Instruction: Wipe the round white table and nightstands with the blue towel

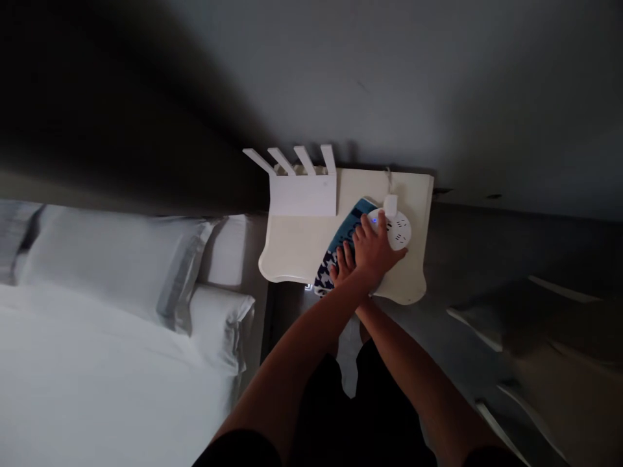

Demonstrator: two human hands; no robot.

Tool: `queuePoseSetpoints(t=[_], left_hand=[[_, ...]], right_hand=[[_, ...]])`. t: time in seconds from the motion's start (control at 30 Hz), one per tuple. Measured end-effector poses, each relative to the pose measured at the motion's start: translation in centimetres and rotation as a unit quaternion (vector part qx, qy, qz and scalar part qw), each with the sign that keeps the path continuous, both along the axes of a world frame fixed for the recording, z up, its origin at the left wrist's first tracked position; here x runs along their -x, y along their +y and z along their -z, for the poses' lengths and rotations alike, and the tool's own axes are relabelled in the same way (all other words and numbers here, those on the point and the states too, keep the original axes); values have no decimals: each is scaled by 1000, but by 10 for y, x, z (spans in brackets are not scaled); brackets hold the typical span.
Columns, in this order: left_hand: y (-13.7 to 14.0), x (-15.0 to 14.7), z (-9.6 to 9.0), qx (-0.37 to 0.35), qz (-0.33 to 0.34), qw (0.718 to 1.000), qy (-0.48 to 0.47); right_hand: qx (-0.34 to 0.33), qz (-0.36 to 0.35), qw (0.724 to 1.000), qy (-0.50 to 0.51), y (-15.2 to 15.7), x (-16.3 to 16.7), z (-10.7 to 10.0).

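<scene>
My forearms cross over a small white table. My left hand [376,250] lies over a round white power strip [401,227], fingers spread, the thumb by its lower edge and a fingertip just below the white plug [390,205]. A small blue light glows on the strip. Partly under my left wrist, my right hand [343,261] rests with its fingers apart on a blue cloth [348,228] patterned with stars and letters. The cloth runs slantwise along the strip's left side to the table's front edge; part of it is covered by my hands.
A white router [302,196] with several antennas stands at the back left of the white table [291,250], against a grey wall [389,84]. To the left is a bed with a pillow [111,259] and white bedding. Dim furniture [559,363] stands at the right.
</scene>
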State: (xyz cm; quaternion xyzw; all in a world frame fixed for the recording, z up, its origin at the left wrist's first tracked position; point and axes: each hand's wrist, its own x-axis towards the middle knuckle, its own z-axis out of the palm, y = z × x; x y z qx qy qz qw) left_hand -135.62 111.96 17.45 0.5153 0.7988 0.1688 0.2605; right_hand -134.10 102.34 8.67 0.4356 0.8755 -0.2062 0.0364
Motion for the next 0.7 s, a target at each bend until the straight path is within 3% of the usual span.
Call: queuePoseSetpoints(t=[0.13, 0.23, 0.37, 0.5, 0.7], left_hand=[[9, -9, 3, 13, 33, 999, 33], [12, -19, 4, 19, 66, 994, 82], [9, -29, 7, 1, 102, 984, 145], [0, -31, 13, -5, 116, 980, 161], [-13, -25, 12, 6, 125, 980, 154]], right_hand=[[-18, 80, 997, 14, 0, 36, -8], [-25, 61, 996, 65, 2, 36, -10], [-29, 18, 998, 58, -1, 31, -5], [-33, -31, 997, 57, -23, 28, 3], [-6, -47, 997, 65, -51, 16, 4]])
